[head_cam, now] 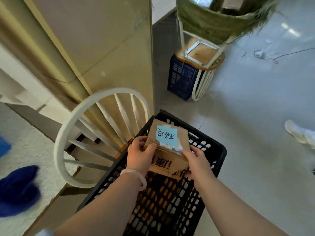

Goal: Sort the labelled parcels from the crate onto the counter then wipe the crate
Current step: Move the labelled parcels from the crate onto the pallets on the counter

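Note:
A black perforated plastic crate (211, 149) sits on a white chair in front of me. Inside its far end stands a brown cardboard parcel (170, 160) with a blue handwritten label (166, 135) on top. My left hand (140, 155) grips the parcel's left side, thumb curled over its top edge. My right hand (197, 162) grips its right side. The parcel's lower part is hidden inside the crate. A blue cloth (18, 189) lies on the speckled counter (34, 150) at the left.
The white chair's round back (95, 128) rises between the crate and the counter. A tall cardboard panel (105, 48) leans behind it. Farther back a stool (201, 57) rests on a blue crate (180, 77). A person's white shoe (298, 133) is on the floor at right.

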Demonstrator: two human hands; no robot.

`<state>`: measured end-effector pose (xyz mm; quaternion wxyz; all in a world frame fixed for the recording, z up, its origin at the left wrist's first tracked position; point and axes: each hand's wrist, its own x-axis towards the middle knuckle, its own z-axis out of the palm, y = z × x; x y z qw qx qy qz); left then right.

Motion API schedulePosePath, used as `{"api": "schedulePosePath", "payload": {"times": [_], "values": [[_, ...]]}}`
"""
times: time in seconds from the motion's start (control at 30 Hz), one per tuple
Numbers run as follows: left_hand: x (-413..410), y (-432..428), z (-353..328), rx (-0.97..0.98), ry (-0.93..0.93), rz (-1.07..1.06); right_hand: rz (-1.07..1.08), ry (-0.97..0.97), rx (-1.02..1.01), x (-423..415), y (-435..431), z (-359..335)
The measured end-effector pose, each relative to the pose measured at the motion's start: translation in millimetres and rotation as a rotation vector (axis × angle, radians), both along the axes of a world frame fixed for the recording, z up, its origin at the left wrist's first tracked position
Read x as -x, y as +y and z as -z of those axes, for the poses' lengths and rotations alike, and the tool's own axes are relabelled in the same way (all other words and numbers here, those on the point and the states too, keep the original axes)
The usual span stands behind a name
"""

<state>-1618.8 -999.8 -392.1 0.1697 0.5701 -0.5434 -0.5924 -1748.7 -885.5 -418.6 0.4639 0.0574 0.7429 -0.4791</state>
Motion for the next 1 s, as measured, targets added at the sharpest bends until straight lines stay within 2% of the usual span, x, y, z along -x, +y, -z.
{"api": "schedulePosePath", "payload": {"times": [0.17, 0.23, 0.33, 0.37, 0.47, 0.57, 0.67, 0.73, 0.8, 0.87, 1.0], "values": [[-11.8, 4.4, -45.6, 0.031, 0.177, 0.004, -0.012, -0.224, 0.152, -1.2, -3.2, -41.4], [-13.0, 0.7, -54.9, 0.055, 0.148, -0.006, 0.009, -0.189, 0.197, -3.7, -5.3, -51.3], [-13.4, 0.0, -62.5, 0.064, -0.048, -0.010, 0.050, -0.126, 0.238, -8.3, -9.6, -67.2], [-12.3, 3.5, -65.7, 0.015, -0.042, -0.010, 0.061, -0.112, 0.248, -9.9, -11.2, -71.2], [-7.7, 12.9, -70.7, -0.147, 0.128, -0.058, 0.022, -0.064, 0.242, -17.6, -16.0, -83.8], [-12.4, 2.7, -72.6, -0.106, 0.161, -0.077, -0.012, -0.030, 0.237, -22.8, -17.1, -90.4], [-32.8, -14.7, -80.8, -0.055, 0.111, 0.031, -0.062, 0.123, 0.143, -15.6, -15.9, -94.2], [-50.4, -26.7, -87.4, -0.056, 0.089, 0.155, -0.169, 0.279, 0.047, -7.7, -15.3, -98.3], [-64.6, -34.9, -95.6, -0.033, 0.011, 0.330, -0.308, 0.428, 0.008, -4.5, -15.2, -104.9], [-70.4, -38.3, -104.8, 0.044, -0.143, 0.511, -0.480, 0.543, 0.018, -5.0, -16.7, -109.7], [-70.5, -38.0, -122.2, 0.100, -0.341, 0.791, -0.822, 0.633, 0.041, -9.7, -20.0, -116.6]]}}
